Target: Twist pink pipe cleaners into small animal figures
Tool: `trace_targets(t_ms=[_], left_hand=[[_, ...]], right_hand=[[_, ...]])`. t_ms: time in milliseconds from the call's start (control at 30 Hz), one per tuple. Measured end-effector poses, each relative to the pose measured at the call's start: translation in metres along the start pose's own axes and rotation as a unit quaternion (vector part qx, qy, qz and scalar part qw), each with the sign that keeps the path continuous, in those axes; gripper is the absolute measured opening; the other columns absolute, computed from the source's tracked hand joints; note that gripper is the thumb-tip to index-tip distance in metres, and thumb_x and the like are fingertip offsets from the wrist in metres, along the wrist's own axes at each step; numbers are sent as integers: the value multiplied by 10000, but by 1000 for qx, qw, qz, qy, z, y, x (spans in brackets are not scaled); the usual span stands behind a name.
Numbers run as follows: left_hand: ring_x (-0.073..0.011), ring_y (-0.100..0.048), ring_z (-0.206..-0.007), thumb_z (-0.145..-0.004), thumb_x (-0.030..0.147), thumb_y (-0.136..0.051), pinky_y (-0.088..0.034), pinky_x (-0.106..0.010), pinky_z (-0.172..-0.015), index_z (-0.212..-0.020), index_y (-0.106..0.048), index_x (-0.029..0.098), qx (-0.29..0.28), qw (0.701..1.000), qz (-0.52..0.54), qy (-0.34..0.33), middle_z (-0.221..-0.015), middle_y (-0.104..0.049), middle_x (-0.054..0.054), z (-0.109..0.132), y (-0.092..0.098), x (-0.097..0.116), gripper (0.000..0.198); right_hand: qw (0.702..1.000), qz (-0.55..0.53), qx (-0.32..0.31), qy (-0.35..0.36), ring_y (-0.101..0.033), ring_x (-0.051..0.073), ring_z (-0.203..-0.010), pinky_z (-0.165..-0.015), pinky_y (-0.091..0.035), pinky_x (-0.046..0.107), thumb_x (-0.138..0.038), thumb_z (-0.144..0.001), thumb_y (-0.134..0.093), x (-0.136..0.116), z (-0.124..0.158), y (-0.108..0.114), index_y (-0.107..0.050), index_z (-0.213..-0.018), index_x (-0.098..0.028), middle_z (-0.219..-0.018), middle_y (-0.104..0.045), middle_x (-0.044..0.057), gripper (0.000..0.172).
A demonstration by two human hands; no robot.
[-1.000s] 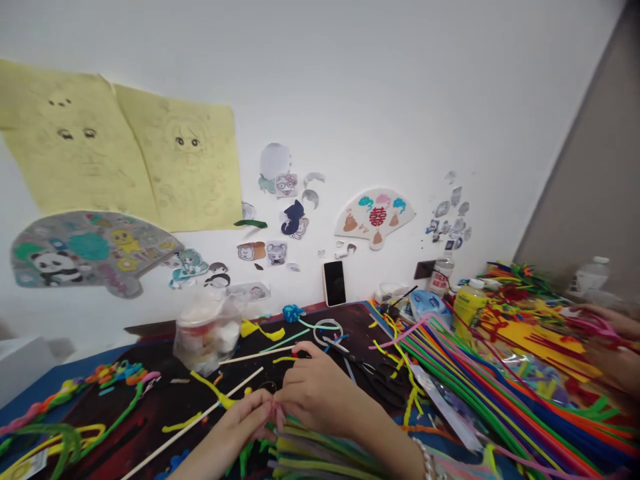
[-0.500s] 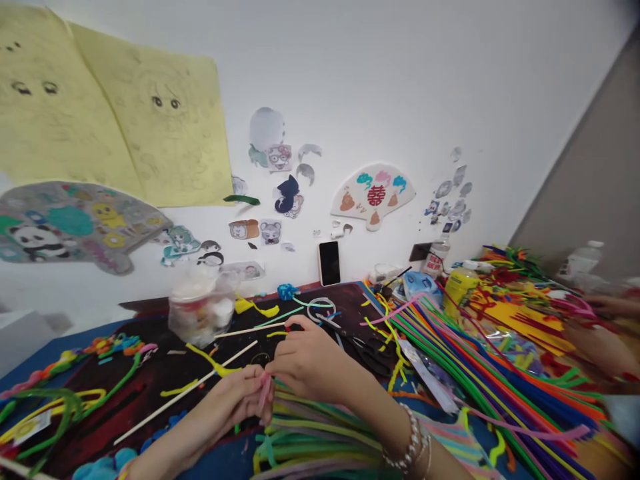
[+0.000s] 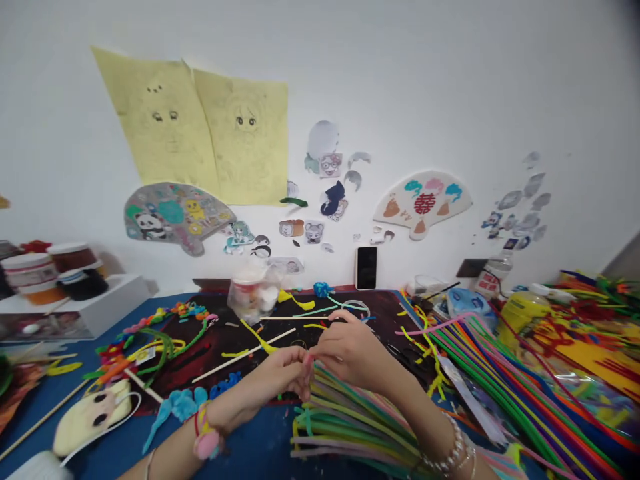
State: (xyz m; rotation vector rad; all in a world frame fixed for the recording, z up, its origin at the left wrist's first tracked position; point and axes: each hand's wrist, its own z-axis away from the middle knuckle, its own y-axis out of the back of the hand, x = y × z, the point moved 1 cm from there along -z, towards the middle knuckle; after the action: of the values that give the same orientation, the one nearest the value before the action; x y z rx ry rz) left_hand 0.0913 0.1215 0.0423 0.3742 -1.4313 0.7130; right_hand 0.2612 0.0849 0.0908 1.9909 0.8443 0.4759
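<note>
My left hand and my right hand meet over the near side of the table, fingertips close together. Between them is a small piece of pink pipe cleaner, mostly hidden by the fingers. My left hand pinches it from the left. The thumb and forefinger of my right hand close on its other side. Just below my hands lies a bundle of pastel pipe cleaners. A wooden stick and a yellow pipe cleaner rest on the dark mat beyond my left hand.
Bright pipe cleaners spread across the right, near a yellow bottle. A phone leans against the wall. Left are a blue fuzzy piece, a cream face-shaped pouch and jars on a white box.
My view has swung left, bringing the jars and pouch in and taking another person's hands at the right out. Both hands stay together at the pink pipe cleaner, of which less shows.
</note>
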Motion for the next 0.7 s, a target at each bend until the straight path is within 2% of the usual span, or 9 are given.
trace_targets(t_ms=[167,333,467,600,700], left_hand=[[-86,-531,-543,-688,148,-575,-440,-241,-598,-741,-520,135,-17,999,38,10,-682,-545,21,1,5,-2,78],[-96,-517,-550,-718,266,-637,-428,-248,-589,-723,-525,132,-9,998,63,10,-657,-531,12,1,5,1,175],[-124,-519,-587,-775,356,-577,-417,-268,-599,-695,-527,136,-4,995,96,-14,-648,-516,-1,2,7,4,239],[-135,-515,-607,-810,403,-498,-420,-283,-616,-709,-550,125,-46,990,135,10,-669,-515,-20,0,7,2,300],[-130,-511,-587,-807,370,-503,-419,-286,-625,-692,-553,127,-51,991,121,12,-652,-522,-18,-1,7,-1,274]], right_hand=[[1000,-17,0,-9,-533,108,-652,-878,-317,330,-131,-841,-496,-2,-1,1,-676,-824,-219,-654,-629,-20,201],[1000,-21,6,0,-531,107,-643,-877,-318,334,-134,-847,-492,0,0,-1,-674,-827,-211,-671,-636,-15,198],[1000,-15,11,5,-518,111,-628,-865,-321,342,-133,-855,-480,2,0,0,-676,-853,-215,-660,-631,-9,213],[1000,-6,5,2,-516,104,-633,-878,-314,338,-134,-854,-482,3,0,-1,-671,-860,-226,-666,-629,-22,211],[1000,-2,-8,5,-526,101,-653,-890,-310,329,-129,-846,-493,3,1,-2,-666,-869,-235,-680,-636,-30,204]])
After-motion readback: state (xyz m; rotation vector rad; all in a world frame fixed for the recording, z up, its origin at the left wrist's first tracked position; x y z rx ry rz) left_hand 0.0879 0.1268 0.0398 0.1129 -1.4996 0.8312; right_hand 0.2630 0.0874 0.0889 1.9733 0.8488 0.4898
